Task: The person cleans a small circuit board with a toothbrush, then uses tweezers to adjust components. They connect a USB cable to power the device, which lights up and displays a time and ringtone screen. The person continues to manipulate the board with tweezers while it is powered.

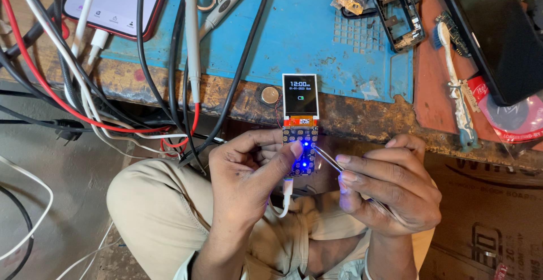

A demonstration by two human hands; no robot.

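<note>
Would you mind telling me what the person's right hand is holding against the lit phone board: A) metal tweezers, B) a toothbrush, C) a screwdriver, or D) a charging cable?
A: the right hand pinches thin metal tweezers whose tips reach the phone board, which the left hand holds with its small screen lit; the toothbrush lies untouched on the bench.

blue work mat (305,37), beige trousers (153,212)

A worn wooden workbench (350,113) fills the upper part of the frame. On it lies a blue work mat (300,37) at upper centre and a reddish mat (432,87) at upper right. A coin cell (270,94) rests near the bench edge, and cables (85,76) cross the upper left.
</note>
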